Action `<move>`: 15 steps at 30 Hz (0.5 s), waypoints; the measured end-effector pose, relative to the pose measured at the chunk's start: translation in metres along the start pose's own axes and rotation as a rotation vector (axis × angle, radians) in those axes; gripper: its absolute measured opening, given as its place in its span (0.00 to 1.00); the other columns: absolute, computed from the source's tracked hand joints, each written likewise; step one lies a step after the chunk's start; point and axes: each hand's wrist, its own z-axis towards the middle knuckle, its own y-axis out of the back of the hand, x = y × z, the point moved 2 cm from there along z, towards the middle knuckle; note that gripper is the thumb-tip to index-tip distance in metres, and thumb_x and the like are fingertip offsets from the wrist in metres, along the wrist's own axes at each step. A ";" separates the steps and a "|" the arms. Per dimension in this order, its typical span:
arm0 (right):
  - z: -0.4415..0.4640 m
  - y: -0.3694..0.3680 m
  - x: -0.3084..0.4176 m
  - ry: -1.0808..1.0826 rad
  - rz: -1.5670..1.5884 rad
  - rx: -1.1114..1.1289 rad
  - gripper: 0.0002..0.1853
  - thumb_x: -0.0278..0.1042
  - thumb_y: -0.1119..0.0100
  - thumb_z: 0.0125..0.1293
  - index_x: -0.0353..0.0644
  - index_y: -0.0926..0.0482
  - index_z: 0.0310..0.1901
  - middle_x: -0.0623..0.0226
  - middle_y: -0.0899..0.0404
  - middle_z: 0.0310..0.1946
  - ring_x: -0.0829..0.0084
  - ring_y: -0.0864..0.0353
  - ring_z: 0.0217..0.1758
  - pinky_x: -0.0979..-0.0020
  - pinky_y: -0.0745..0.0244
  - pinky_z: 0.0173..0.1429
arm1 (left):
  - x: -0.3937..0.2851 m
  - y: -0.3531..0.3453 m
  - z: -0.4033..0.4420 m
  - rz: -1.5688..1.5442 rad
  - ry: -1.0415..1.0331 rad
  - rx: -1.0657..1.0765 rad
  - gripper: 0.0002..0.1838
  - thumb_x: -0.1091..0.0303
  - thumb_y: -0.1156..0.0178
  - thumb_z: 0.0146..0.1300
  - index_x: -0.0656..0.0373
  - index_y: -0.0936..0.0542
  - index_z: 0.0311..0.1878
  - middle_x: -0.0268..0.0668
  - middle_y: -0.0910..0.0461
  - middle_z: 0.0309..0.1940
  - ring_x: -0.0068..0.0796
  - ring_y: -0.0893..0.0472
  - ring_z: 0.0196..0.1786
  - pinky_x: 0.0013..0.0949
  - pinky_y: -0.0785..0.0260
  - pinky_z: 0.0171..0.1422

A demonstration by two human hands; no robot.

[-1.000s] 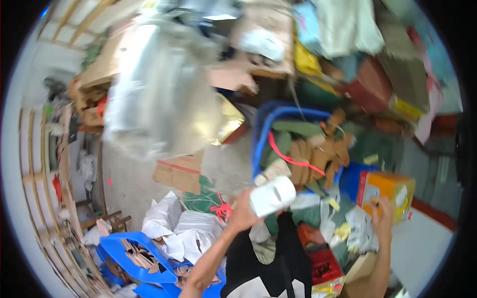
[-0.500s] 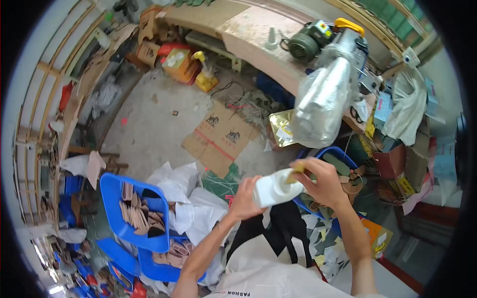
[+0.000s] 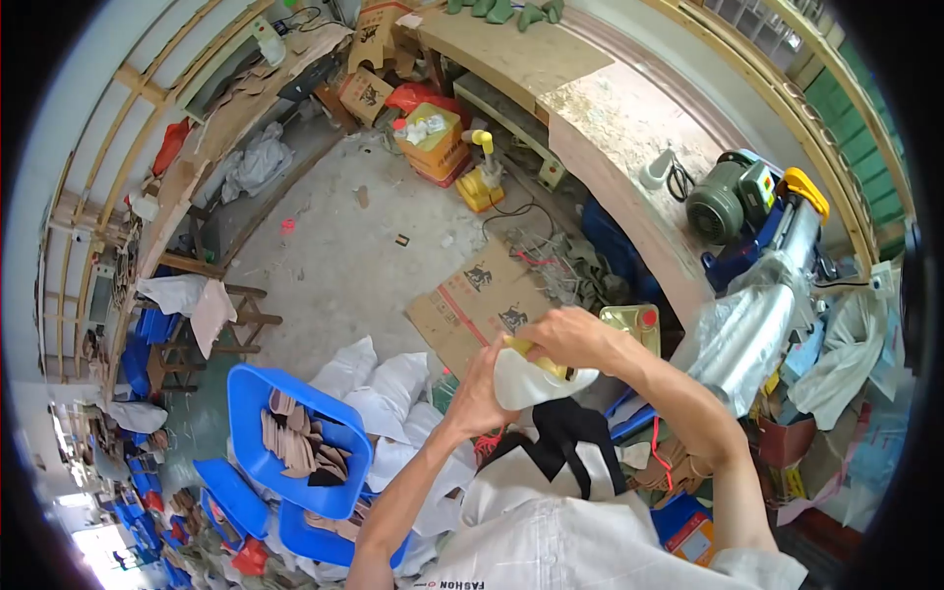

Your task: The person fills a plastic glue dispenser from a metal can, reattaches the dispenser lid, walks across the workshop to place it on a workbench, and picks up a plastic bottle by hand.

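Two hands meet at a white container (image 3: 529,388): the left hand (image 3: 477,393) curls around its side, apparently for steadiness; the right hand (image 3: 575,337) pinches a yellow piece (image 3: 555,369) at its top. Outward, a blue bin (image 3: 248,428) contains tan pieces (image 3: 285,442), presumably grouped for handling, beside white sacks (image 3: 390,386).

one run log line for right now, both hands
left hand: holding white container | right hand: on yellow piece at container | floor: flattened cardboard
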 end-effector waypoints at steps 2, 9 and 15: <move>0.029 0.022 -0.020 0.018 0.011 0.005 0.12 0.36 0.33 0.63 0.43 0.15 0.47 0.51 0.14 0.34 0.49 0.14 0.38 0.52 0.22 0.41 | 0.013 0.012 0.029 0.022 -0.022 -0.066 0.66 0.66 0.21 0.39 0.61 0.53 0.80 0.53 0.33 0.67 0.59 0.32 0.69 0.51 0.36 0.74; 0.130 0.081 -0.053 0.195 -0.018 0.063 0.11 0.38 0.33 0.63 0.43 0.13 0.43 0.56 0.13 0.34 0.52 0.13 0.42 0.54 0.20 0.43 | 0.037 0.077 0.111 0.034 0.023 -0.064 0.64 0.68 0.22 0.40 0.42 0.47 0.82 0.56 0.38 0.69 0.61 0.34 0.70 0.53 0.35 0.73; 0.208 0.122 -0.074 0.153 0.062 0.074 0.11 0.36 0.31 0.60 0.43 0.13 0.42 0.59 0.13 0.37 0.54 0.15 0.46 0.56 0.23 0.50 | 0.062 0.139 0.164 0.063 0.076 -0.056 0.55 0.63 0.21 0.40 0.39 0.33 0.77 0.56 0.36 0.67 0.62 0.33 0.69 0.54 0.33 0.72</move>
